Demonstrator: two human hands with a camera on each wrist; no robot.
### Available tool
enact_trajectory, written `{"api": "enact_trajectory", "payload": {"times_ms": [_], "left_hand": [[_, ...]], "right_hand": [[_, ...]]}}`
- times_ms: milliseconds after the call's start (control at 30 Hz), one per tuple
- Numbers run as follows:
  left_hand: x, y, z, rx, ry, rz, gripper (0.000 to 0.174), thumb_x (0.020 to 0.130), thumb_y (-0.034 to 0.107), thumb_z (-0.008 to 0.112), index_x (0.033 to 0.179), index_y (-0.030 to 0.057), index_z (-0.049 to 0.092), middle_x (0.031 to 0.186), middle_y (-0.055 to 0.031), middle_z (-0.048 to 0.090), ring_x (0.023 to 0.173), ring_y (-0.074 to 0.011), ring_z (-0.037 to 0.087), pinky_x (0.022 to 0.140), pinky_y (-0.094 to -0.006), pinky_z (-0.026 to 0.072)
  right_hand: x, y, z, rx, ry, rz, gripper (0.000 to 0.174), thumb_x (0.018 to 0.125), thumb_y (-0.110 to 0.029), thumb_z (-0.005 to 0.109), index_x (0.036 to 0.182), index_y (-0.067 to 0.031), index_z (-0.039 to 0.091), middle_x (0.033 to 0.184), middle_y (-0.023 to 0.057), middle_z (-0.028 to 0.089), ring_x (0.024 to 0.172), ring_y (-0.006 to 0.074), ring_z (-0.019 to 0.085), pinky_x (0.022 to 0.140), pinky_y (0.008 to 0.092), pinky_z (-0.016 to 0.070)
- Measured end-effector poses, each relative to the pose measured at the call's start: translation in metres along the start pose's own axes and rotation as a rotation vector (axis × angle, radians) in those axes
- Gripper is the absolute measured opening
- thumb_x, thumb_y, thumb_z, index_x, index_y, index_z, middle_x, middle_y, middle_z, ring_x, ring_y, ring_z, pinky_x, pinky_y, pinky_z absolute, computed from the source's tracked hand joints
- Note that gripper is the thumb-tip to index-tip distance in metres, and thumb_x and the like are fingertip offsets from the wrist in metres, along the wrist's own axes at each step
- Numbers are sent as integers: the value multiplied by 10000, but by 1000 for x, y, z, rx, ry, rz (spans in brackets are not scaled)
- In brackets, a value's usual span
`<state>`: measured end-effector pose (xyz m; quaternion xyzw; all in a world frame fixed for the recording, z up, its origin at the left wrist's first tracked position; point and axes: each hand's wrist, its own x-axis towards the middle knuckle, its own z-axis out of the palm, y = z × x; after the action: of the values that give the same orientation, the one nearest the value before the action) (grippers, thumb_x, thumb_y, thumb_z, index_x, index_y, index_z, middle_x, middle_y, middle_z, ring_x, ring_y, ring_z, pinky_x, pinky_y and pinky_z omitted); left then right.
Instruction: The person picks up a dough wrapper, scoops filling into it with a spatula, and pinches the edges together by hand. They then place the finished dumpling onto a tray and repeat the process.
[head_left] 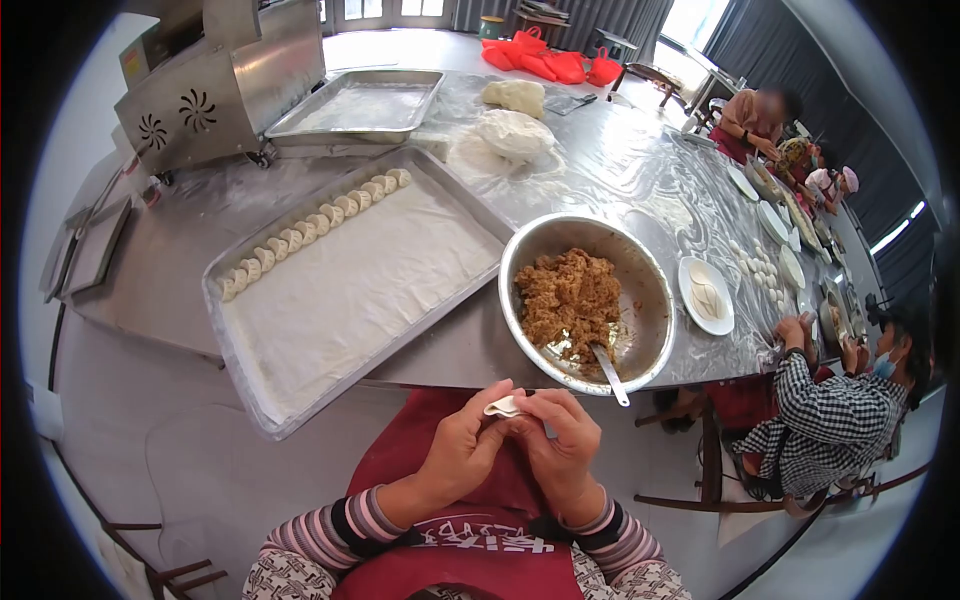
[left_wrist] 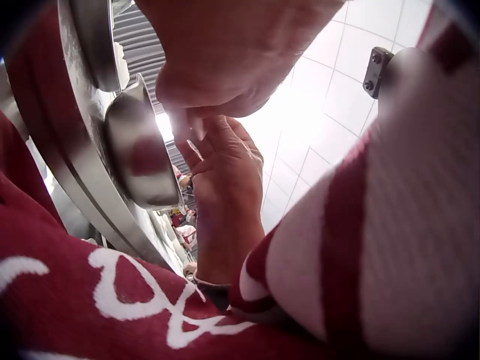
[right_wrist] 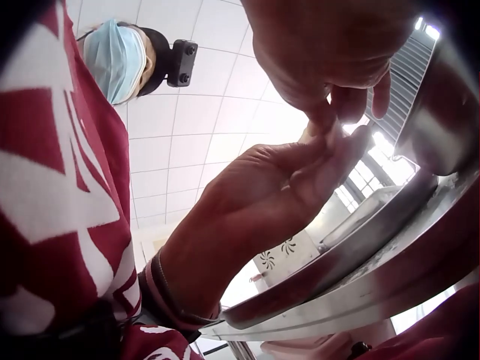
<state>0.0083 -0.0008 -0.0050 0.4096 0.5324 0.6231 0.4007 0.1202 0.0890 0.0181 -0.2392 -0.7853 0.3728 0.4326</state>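
In the head view a pale folded dumpling (head_left: 503, 406) sits between both hands, close in front of the table edge. My left hand (head_left: 458, 447) pinches its left side, thumb and fingers at the dough. From the other side my right hand (head_left: 562, 445) pinches it, fingertips along the top edge. Both wrist views show the hands meeting, the dumpling mostly hidden by fingers. Just beyond is a steel bowl (head_left: 656, 335) of brown filling (head_left: 568, 300) with a spoon (head_left: 611, 376) standing in it. A row of pleated dumplings (head_left: 310, 228) lines the far-left side of a cloth-lined tray (head_left: 365, 290).
An oval plate (head_left: 722, 322) with dough wrappers (head_left: 706, 295) lies right of the bowl. Dough lumps (head_left: 515, 135), a floured metal pan (head_left: 400, 110) and a steel machine (head_left: 200, 100) stand farther back. A person in a checked shirt (head_left: 835, 425) sits at the right.
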Motion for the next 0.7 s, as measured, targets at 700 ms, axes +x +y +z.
{"api": "enact_trajectory", "payload": {"times_ms": [700], "left_hand": [[8, 11, -14, 226, -233, 260, 477, 876, -92, 473, 1346, -38, 411, 1243, -180, 557, 1168, -249, 549, 973, -329, 446]], "right_hand": [[12, 2, -14, -147, -114, -430, 194, 700, -12, 724, 882, -38, 660, 809, 71, 632, 723, 243, 619, 782, 399, 504]]}}
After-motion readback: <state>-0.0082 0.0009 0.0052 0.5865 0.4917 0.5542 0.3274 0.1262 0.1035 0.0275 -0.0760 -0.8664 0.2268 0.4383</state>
